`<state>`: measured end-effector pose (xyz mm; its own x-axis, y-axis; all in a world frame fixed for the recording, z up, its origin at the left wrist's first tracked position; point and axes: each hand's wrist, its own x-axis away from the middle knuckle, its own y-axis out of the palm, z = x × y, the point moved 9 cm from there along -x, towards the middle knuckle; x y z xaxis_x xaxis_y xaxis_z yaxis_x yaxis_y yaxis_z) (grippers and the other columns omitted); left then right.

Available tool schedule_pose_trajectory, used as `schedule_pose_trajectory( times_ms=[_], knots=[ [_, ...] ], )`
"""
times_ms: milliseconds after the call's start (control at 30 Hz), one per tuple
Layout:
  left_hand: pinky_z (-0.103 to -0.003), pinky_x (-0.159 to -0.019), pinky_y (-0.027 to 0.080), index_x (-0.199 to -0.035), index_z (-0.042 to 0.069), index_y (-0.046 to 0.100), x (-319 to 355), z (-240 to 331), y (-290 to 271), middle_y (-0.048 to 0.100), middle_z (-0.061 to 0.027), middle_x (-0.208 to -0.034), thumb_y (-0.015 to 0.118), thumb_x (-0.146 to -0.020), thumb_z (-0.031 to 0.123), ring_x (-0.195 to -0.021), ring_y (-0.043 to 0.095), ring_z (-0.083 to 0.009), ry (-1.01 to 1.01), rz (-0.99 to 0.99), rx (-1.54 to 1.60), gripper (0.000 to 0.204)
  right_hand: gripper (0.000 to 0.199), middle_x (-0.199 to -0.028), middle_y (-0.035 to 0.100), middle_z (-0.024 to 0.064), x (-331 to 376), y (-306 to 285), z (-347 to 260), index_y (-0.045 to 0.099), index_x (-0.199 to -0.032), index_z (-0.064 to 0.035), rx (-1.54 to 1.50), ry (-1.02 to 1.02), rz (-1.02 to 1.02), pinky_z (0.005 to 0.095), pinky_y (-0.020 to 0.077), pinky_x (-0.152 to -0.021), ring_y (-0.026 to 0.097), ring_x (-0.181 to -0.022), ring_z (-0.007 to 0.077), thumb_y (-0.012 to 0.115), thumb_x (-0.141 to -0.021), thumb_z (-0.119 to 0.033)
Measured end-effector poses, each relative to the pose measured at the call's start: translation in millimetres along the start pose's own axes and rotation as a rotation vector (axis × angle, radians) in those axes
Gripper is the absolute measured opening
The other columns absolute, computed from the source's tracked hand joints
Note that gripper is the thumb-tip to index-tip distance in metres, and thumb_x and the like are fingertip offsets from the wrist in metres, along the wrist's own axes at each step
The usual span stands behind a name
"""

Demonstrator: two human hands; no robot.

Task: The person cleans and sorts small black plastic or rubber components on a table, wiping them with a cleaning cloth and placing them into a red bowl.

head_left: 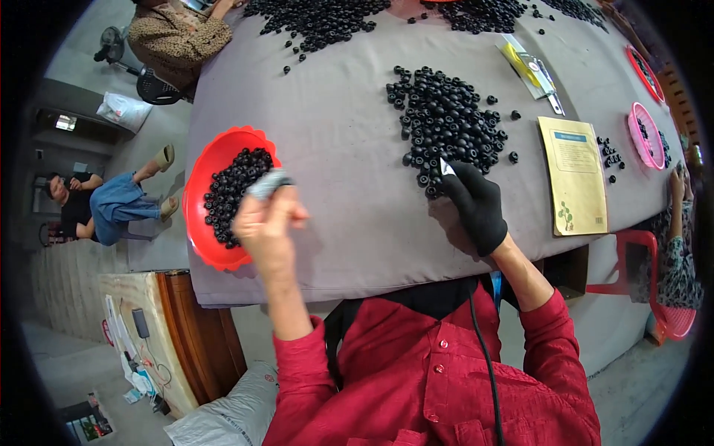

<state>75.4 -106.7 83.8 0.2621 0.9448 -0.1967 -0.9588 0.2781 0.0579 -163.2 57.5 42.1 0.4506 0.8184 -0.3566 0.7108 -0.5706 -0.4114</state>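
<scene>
Blurred by motion, my left hand (269,227) is over the right side of a red scallop-edged bowl (195,212). Its fingers are curled, with a grey wrap at the fingertips; what they hold, if anything, is unclear. Small round black beads with holes (232,189) fill part of the bowl. My right hand (478,208), in a black glove, is closed at the near edge of a pile of similar black beads (450,123). A small pointed silvery piece (446,167) sticks out from its fingers; the rest of that piece is hidden.
Right of the pile lie a yellow booklet (574,178) and a packet with a yellow tool (529,68). A pink basket (645,137) and a red tray (644,73) stand farther right. More beads (320,22) cover the far side. Other people sit around the table; a red stool (632,264) is at right.
</scene>
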Motion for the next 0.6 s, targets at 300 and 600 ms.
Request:
schedule_pose_trajectory(
  times_ms=[300,600],
  knots=[
    [-0.016,-0.042,0.031,-0.105,0.002,0.061,-5.7,-2.5,-10.9,0.053,0.0053,-0.067,0.063,-0.081,0.003,-0.049,0.040,0.0000,0.130,0.031,-0.335,0.024,0.024,-0.079,0.064,0.0098,3.2,-8.4,14.8,0.059,-0.102,0.0002,-0.105,0.079,0.076,0.0277,0.0468,-0.066,0.058,-0.073,0.0118,0.056,-0.088,-0.020],
    [-0.034,-0.057,0.044,-0.078,-0.002,0.055,3.9,-75.6,134.2,0.053,-0.0100,-0.073,0.069,-0.068,0.004,-0.063,0.055,-0.0233,0.154,-0.455,-0.687,0.018,0.024,-0.076,0.062,0.0086,3.6,-4.1,21.8,0.059,-0.101,0.0004,-0.288,0.256,0.080,0.0269,0.0465,-0.064,0.056,-0.072,0.0106,0.056,-0.088,-0.020]
  ],
)
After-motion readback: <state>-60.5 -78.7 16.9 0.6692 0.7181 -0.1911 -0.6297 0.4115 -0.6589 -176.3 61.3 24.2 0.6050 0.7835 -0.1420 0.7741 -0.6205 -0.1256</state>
